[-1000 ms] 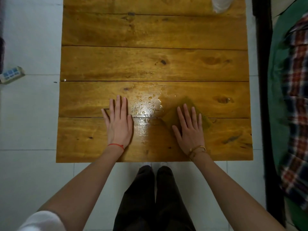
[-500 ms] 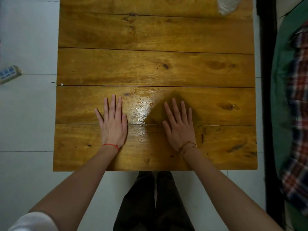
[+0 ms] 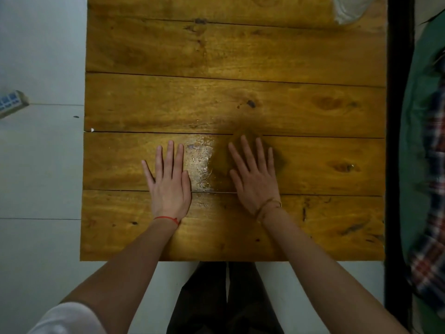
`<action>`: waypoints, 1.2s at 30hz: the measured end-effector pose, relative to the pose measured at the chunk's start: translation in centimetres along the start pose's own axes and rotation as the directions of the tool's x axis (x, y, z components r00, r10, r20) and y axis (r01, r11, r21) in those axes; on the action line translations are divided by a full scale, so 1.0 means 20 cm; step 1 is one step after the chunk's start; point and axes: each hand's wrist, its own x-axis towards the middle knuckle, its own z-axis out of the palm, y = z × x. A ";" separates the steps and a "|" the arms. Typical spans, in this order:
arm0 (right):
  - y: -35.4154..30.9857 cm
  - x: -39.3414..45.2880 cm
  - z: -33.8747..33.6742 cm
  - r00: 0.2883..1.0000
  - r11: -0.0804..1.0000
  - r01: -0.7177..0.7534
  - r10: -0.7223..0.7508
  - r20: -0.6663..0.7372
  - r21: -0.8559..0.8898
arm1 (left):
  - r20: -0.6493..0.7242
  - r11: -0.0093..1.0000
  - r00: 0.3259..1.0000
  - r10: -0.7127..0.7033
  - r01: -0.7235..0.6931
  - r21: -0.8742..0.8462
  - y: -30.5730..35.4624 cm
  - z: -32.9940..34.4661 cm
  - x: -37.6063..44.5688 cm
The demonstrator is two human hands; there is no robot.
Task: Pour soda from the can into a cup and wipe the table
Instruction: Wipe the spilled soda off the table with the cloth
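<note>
Flat hands on a wet table [image 3: 240,56].
Right hand [image 3: 256,182], fingers straight, presses a cloth [image 3: 277,157] beside the spill [image 3: 201,162]; left hand [image 3: 169,186] rests flat, fingers spread.

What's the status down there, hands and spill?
Left hand flat on table. Right hand flat, pressing cloth. Wet patch between them. Nothing in the way.

It looked like a room in a home. A low table [image 3: 240,56] of varnished wooden planks stood on a pale tiled floor [image 3: 41,165]. Along the right ran a dark frame [image 3: 398,141], and beyond it lay green bedding [image 3: 419,116] with a checked cloth [image 3: 433,249], much like a bed. A small boxed item [image 3: 12,102] lay on the tiles at left.
</note>
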 end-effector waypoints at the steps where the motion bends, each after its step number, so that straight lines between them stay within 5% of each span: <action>1: 0.02 0.08 -0.02 0.997 0.997 -0.078 0.079 -0.024 0.012 | 0.000 1.000 1.000 0.000 0.000 0.001 0.00 0.00 0.00; 6: -0.11 0.43 -0.08 0.951 0.951 -0.284 0.296 -0.089 0.125 | 0.000 1.000 1.000 0.000 0.000 0.021 0.00 -0.01 0.00; 11: -0.29 0.21 -0.02 0.999 0.998 0.033 -0.033 -0.009 0.062 | 0.004 1.000 1.000 -0.002 0.002 0.001 -0.01 -0.02 0.00; 13: -0.22 0.11 -0.01 0.999 0.997 0.036 -0.037 0.013 0.062 | 0.001 1.000 1.000 -0.001 0.001 0.001 -0.01 -0.02 0.00; 21: 0.00 0.40 -0.11 0.884 0.886 -0.450 0.460 -0.087 0.113 | 0.009 1.000 1.000 0.010 -0.010 -0.006 -0.01 -0.03 0.01; 25: -0.24 0.35 -0.07 0.982 0.980 -0.181 0.185 -0.048 0.080 | 0.012 1.000 1.000 0.007 -0.007 0.005 -0.01 -0.02 0.00; 29: -0.27 0.08 0.00 0.999 0.998 0.039 -0.040 0.026 0.052 | 0.002 1.000 1.000 0.008 -0.008 0.012 -0.01 -0.02 0.00; 36: 0.14 0.01 -0.03 0.923 0.923 -0.380 0.382 -0.032 0.069 | -0.005 1.000 1.000 0.013 -0.013 -0.004 -0.01 -0.01 0.00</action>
